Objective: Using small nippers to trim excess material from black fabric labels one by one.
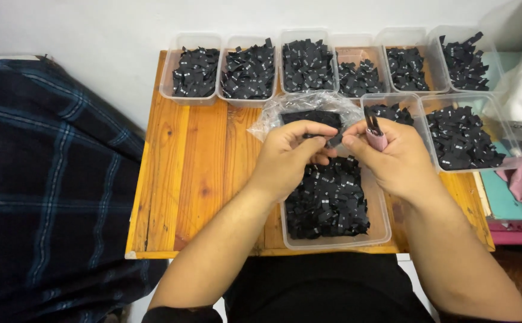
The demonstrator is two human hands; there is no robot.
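A clear rectangular plastic tub (381, 230) heaped with small black fabric labels (330, 200) is seen nearest, at the front edge of the orange slatted wooden table (195, 173). Just above it, a small black folded label (333, 139) is pinched between the fingertips of the left hand (288, 155) and the right hand (390, 157); tiny pale marks are carried on the matt dark tags. The right hand is also closed around small pink-handled snips (375, 134), whose dark blades stick up. Behind the hands, a crumpled clear plastic bag (297, 107) is laid, apparently holding more black pieces. Farther back, a row of clear plastic tubs (195, 96) filled with similar labels is lined up against the white wall.
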